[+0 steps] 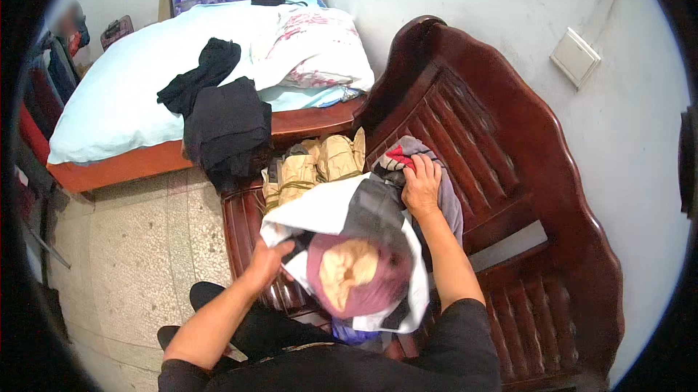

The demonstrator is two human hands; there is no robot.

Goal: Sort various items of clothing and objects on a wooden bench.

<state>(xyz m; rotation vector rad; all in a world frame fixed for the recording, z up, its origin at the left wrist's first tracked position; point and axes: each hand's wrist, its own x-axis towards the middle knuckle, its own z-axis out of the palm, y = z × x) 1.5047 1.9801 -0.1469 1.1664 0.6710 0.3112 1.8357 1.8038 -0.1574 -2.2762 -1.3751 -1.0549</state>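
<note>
My left hand [264, 264] grips the edge of a white and dark bag [322, 201], which gapes toward me. Inside its mouth sits a blurred mauve item [392, 283] with a cream fleecy lining; I cannot tell what it is. On the far right side of the bag, my right hand [422, 187] has its fingers bent over a grey cloth [450, 201] with a red and black patterned part. The right thumb is mostly hidden. Both the bag and the cloth are over the seat of a dark wooden bench [240, 228].
Several brown-paper bundles [297, 174] stand on the seat behind the bag. The bench's carved backrest [537, 130] rises on the right. Black clothes [229, 114] hang over the edge of a bed [131, 86], near a white and red pillow [322, 48]. Something blue [354, 333] lies below the bag.
</note>
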